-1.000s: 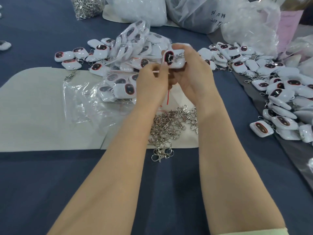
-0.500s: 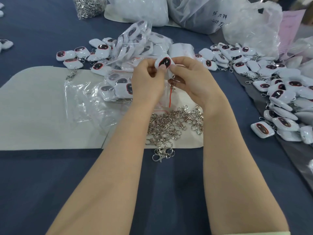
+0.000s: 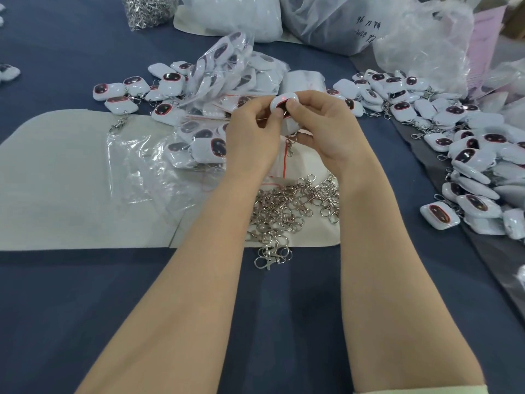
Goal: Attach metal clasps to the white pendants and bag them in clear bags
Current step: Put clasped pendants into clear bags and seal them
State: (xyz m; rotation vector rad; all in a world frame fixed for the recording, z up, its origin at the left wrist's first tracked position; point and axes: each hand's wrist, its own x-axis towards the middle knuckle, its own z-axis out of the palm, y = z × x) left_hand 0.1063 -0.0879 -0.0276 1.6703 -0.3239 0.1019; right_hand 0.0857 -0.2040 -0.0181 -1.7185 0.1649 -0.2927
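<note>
The left hand (image 3: 252, 137) and the right hand (image 3: 326, 129) meet above the cream mat (image 3: 71, 180), both pinching one white pendant (image 3: 279, 101) between thumb and fingertips. The right thumb covers part of its dark face, and a metal clasp (image 3: 289, 146) dangles under it over a small clear bag (image 3: 279, 166); whether either hand holds that bag I cannot tell. A heap of loose clasps (image 3: 292, 206) lies just beneath the wrists, partly hidden by the forearms, with bagged pendants (image 3: 227, 81) just beyond the left hand, unbagged pendants (image 3: 468, 155) crowding the right of the blue cloth (image 3: 85, 308), and plastic sacks (image 3: 326, 21) along the far side.
</note>
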